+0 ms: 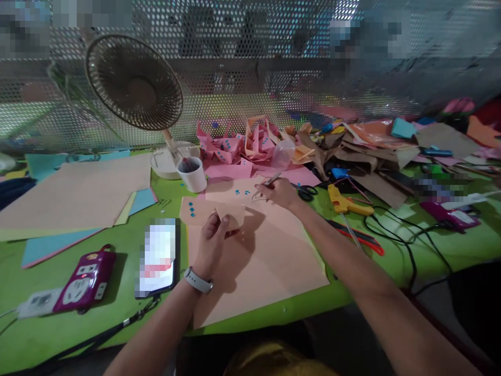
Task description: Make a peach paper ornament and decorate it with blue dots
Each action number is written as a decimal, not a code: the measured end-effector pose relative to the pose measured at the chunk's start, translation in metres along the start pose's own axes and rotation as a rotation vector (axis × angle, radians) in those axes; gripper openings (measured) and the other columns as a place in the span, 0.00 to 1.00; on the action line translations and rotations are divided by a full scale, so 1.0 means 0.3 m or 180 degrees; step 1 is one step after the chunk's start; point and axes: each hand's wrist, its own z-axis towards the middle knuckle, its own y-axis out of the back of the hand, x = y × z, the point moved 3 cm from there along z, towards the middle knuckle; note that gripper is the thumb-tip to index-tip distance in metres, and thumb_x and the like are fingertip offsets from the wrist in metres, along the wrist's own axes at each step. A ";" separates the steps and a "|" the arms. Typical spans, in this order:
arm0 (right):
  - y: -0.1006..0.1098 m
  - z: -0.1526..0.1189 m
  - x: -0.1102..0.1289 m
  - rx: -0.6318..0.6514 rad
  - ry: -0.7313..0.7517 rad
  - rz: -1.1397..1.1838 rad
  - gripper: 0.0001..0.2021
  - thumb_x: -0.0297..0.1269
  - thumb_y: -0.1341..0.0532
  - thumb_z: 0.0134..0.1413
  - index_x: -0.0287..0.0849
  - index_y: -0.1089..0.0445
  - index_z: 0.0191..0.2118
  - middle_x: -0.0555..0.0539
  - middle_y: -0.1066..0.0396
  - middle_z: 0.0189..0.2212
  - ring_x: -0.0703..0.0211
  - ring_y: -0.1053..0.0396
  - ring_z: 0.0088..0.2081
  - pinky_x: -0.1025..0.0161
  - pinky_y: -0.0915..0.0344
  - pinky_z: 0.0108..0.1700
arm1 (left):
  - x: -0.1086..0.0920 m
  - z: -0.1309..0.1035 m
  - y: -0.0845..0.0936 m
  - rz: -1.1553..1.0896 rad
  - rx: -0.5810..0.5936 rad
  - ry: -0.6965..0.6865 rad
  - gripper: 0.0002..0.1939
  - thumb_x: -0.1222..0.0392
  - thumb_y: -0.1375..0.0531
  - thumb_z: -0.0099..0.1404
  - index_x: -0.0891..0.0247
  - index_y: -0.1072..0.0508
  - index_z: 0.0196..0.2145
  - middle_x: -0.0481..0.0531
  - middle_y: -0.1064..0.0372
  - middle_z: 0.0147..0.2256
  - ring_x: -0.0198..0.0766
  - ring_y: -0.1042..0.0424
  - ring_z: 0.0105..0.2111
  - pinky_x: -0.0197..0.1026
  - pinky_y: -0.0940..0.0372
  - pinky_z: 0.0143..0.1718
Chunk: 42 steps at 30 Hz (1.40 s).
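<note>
My left hand (213, 235) pinches a folded peach paper piece (231, 215) above a large peach sheet (270, 266). Tweezers (270, 181) are gripped in my right hand (281, 192), their tips pointing down at the paper near several tiny blue pieces (241, 192). Left of the folded piece lies a peach strip (186, 213) with a row of blue diamond-shaped bits on it. A white cup (192, 175) stands just behind that strip. What exactly sits at the tweezer tips is too small to tell.
A fan (135, 83) stands at the back left. Nearer are a phone (157, 258) and a purple power socket (86, 279). On the right lie scissors (307, 192), a yellow glue gun (348, 202), a red cutter (364, 239) and cables. Pink folded papers (225, 146) pile up behind.
</note>
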 end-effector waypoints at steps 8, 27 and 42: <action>-0.067 0.056 -0.032 -0.0438 -0.0390 0.1686 0.22 0.57 0.41 0.53 0.40 0.29 0.34 0.43 0.22 0.29 0.57 0.24 0.29 0.65 0.29 0.29 | 0.012 -0.004 -0.012 -0.0063 0.0110 0.0294 0.17 0.48 0.37 0.61 0.60 0.26 0.43 0.52 0.30 0.42 0.38 0.29 0.39 0.41 0.28 0.38; -0.082 0.007 -0.063 -0.0522 -0.0184 0.1046 0.22 0.59 0.46 0.56 0.44 0.31 0.34 0.45 0.24 0.29 0.54 0.25 0.31 0.65 0.32 0.28 | 0.026 0.007 0.018 -0.0179 -0.0245 0.0225 0.11 0.50 0.34 0.59 0.60 0.28 0.33 0.46 0.33 0.34 0.33 0.32 0.33 0.38 0.27 0.36; -0.169 0.011 -0.008 -0.0073 -0.0230 0.1799 0.20 0.55 0.38 0.51 0.43 0.29 0.38 0.48 0.24 0.31 0.60 0.24 0.29 0.65 0.26 0.29 | 0.023 -0.011 -0.019 -0.0071 0.0182 0.0449 0.16 0.46 0.35 0.58 0.59 0.26 0.39 0.51 0.29 0.40 0.38 0.29 0.36 0.42 0.26 0.36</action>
